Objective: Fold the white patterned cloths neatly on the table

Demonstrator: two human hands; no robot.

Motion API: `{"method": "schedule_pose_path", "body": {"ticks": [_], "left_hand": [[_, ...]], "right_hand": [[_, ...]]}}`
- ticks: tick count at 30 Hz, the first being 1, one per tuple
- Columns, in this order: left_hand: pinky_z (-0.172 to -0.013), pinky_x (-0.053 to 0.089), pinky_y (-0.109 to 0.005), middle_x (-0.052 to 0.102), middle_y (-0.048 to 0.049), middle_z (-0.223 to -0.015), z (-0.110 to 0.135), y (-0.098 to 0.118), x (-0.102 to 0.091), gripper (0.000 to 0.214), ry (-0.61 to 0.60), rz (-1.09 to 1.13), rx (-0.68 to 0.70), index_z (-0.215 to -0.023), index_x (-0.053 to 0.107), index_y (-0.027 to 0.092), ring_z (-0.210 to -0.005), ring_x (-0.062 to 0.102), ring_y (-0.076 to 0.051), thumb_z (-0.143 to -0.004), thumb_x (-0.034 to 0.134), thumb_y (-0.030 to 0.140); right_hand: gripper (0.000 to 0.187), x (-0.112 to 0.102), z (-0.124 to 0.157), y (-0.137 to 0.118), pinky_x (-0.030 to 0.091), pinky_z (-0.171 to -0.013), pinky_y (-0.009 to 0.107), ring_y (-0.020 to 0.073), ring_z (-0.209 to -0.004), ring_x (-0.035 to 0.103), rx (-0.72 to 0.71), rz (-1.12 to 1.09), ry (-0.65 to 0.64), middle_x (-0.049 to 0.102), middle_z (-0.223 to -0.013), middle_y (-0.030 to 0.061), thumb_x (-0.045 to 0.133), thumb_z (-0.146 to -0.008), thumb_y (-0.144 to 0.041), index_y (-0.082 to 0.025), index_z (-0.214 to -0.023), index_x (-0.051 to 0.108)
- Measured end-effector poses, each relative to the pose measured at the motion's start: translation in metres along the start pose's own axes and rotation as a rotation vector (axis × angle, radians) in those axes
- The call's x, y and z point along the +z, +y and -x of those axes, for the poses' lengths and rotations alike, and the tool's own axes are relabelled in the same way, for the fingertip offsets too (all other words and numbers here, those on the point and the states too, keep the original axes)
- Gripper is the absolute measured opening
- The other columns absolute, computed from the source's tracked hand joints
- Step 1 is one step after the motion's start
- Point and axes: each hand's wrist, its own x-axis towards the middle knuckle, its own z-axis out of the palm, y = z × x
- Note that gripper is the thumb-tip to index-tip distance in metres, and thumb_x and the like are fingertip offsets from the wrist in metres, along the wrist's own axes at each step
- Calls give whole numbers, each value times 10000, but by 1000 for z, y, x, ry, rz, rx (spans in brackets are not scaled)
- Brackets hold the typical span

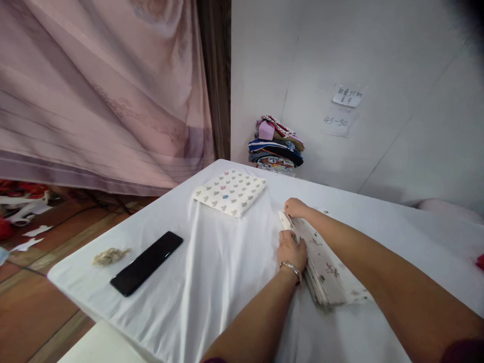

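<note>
A pale folded cloth (327,272) with small dark and reddish prints lies at the right of the table, its layers stacked along the left edge. My left hand (292,252), a silver bracelet at its wrist, is closed over that layered edge, with the thumb on top. Beyond it, my right hand (297,207) is curled shut at the cloth's far corner; its fingertips are partly hidden. My right forearm covers part of the cloth's right side. Further left sits another folded cloth (230,192), white with grey, pink and blue motifs, apart from both hands.
The table (212,282) has a wrinkled white cover. On it lie a black phone (147,262) and a tangled beige clump (110,256). Folded clothes (276,146) are stacked behind the far edge, against the wall. A pink curtain (113,91) hangs at left.
</note>
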Motion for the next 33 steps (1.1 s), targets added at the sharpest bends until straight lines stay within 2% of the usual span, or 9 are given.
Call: {"method": "schedule_pose_path", "body": {"ticks": [3,6,18,25,30,33], "left_hand": [[-712,442,-276,487,-52,-1119,1,2,-3,407,-1,21,-13,-1159,394,229,-882,569,-176,-776,517,291],[-708,447,-282,471,-60,-1162,1,4,-5,453,-37,13,-13,-1229,377,247,-863,582,-180,-791,487,286],[-752,463,-279,469,-55,-1149,-1,1,-4,416,-48,6,6,-1211,449,248,-873,586,-184,-798,457,303],[-767,461,-281,473,-56,-1153,-1,2,-4,422,-53,9,3,-1215,449,246,-872,586,-184,-797,453,308],[-767,460,-277,470,-56,-1166,-1,1,-3,427,-60,12,8,-1220,442,246,-872,585,-177,-796,453,301],[-780,455,-275,461,-56,-1183,-1,1,-3,430,-64,17,7,-1227,434,247,-887,580,-175,-800,453,300]], "right_hand": [[240,-4,-2,-2,403,-587,193,164,-726,626,-14,0,5,692,-744,97,531,-613,-127,-130,-756,724],[240,-7,-3,-4,406,-580,194,172,-739,628,-11,4,10,692,-751,100,534,-622,-134,-126,-772,722],[227,-4,-7,-12,412,-545,158,133,-664,630,-75,-33,-52,694,-706,70,523,-662,-133,-125,-789,711],[262,-3,-12,-18,426,-497,181,138,-570,614,-19,3,-133,695,-703,80,532,-687,-160,-111,-882,700],[192,-5,-19,-23,446,-550,207,166,-614,629,-16,85,-156,694,-698,113,563,-677,-151,-91,-774,718],[175,-6,-23,-23,444,-593,205,175,-680,637,-43,138,-141,696,-702,108,583,-682,-151,-106,-779,722]]}}
